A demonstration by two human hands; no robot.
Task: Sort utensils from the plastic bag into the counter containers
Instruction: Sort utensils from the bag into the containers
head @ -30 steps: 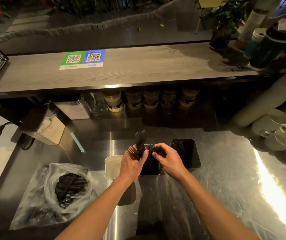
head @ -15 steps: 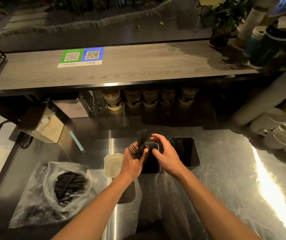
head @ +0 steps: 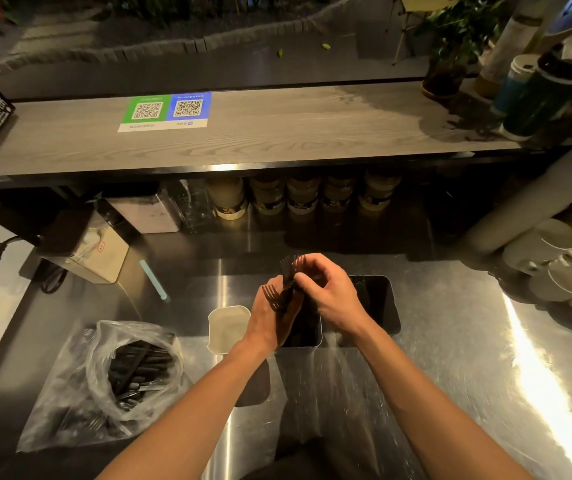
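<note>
a bunch of black forks [head: 288, 268] is gripped in the left hand [head: 267, 327], tines up, over the middle container [head: 308, 332]. one fork at the top is pinched by the right hand [head: 334, 299]. a white container [head: 225, 332] is seen just left, a dark right container [head: 381, 306] just right. more black utensils [head: 139, 368] are kept in the plastic bag [head: 80, 410], near and left on the steel counter [head: 450, 341].

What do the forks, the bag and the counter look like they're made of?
The forks look like matte black plastic, thin-tined. The bag is thin clear plastic film, crinkled and see-through. The counter looks like brushed stainless steel, with bright glare streaks.
</note>
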